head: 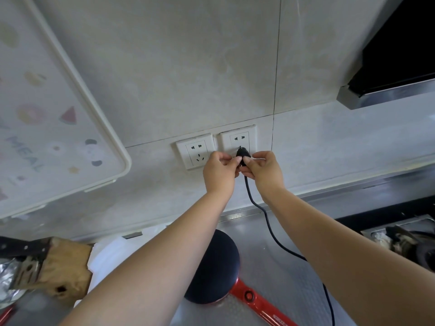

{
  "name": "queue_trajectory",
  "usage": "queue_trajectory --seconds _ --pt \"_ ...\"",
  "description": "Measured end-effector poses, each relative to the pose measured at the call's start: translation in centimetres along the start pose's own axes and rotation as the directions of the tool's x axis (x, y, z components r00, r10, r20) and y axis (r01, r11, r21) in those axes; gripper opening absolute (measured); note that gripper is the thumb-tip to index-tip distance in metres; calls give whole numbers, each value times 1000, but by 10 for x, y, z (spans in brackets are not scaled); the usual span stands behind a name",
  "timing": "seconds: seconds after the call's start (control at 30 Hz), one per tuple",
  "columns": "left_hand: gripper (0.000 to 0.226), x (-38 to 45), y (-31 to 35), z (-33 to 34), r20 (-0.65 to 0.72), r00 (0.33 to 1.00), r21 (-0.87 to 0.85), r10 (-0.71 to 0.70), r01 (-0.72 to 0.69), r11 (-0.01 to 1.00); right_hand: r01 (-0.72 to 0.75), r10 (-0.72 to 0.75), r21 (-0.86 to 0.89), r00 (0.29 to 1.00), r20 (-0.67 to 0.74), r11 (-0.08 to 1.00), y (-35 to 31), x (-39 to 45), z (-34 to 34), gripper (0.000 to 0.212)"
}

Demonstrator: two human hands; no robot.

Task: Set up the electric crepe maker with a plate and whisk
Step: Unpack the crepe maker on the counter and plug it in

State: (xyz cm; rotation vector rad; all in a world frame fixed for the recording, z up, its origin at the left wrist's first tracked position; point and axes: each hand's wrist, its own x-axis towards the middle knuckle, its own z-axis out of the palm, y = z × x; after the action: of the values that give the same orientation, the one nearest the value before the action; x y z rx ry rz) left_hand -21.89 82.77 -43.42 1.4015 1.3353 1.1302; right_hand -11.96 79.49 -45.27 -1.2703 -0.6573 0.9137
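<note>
The electric crepe maker (215, 267), a round black dome with a red handle (256, 302), lies on the steel counter below my arms. Its black cord (268, 222) runs up to a black plug (242, 154) held against the right wall socket (237, 140). My left hand (220, 171) and my right hand (264, 169) both pinch the plug at the socket's lower holes. I cannot tell whether its pins are seated. I see no plate or whisk in this view.
A second wall socket (195, 150) sits just left of the plug. A pale printed tray (47, 102) leans on the wall at left. A wooden knife block (58, 267) stands at the lower left. A black range hood (397, 55) and a stove burner (404, 241) are on the right.
</note>
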Motion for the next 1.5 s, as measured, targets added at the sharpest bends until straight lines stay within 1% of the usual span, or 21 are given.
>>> queue_trajectory --seconds 0.1,0.23,0.47,0.53,0.6,0.67,0.8,0.87,0.97,1.03,1.1,1.17,1.23,1.33,1.4,1.5 --pt "22 0 1 0 2 1000 22 14 -14 1000 -20 19 36 1000 15 999 -1 1 0 20" --pt "25 0 3 3 -38 999 -6 -27 27 1000 -53 53 64 999 8 997 0 3 1 25" --pt "29 0 6 2 -104 992 -24 -76 74 997 8 -4 -71 999 51 997 -6 5 0 15" --pt "29 1 8 3 -99 995 41 -20 25 999 15 -13 -68 1000 25 998 -6 6 1 14" --pt "30 3 10 3 -69 997 127 35 -26 992 -7 7 -24 1000 1 1000 -5 6 0 14" --pt "30 2 7 2 -56 997 134 49 -41 990 -9 9 -16 1000 15 1000 -3 6 -2 14" --pt "31 4 3 3 -30 996 152 83 -77 985 76 -74 -157 997 15 985 -5 10 -1 18" --pt "32 6 4 5 -32 995 187 98 -90 978 97 -99 -196 995 -3 976 -5 11 -2 19" --pt "34 7 9 7 -38 993 253 113 -100 962 54 -52 -110 998 24 992 -3 12 -4 21" --pt "32 8 9 6 -29 989 295 148 -133 946 25 -22 -69 999 43 997 -2 14 -5 22" --pt "33 10 9 5 -8 979 334 204 -189 923 61 -57 -132 998 37 989 -4 14 -5 20" --pt "34 12 10 4 31 964 403 262 -252 880 128 -124 -264 992 32 956 -8 13 -7 18" --pt "34 13 12 3 67 953 465 297 -293 835 159 -155 -358 987 39 920 -11 13 -9 16" --pt "37 16 20 3 55 960 512 276 -264 817 174 -170 -435 984 49 883 -17 16 -9 20" --pt "37 18 25 3 40 962 555 269 -246 795 226 -220 -541 972 78 810 -21 18 -8 21" --pt "36 19 24 -2 112 941 614 320 -319 722 304 -271 -646 950 152 700 -26 17 -8 18"
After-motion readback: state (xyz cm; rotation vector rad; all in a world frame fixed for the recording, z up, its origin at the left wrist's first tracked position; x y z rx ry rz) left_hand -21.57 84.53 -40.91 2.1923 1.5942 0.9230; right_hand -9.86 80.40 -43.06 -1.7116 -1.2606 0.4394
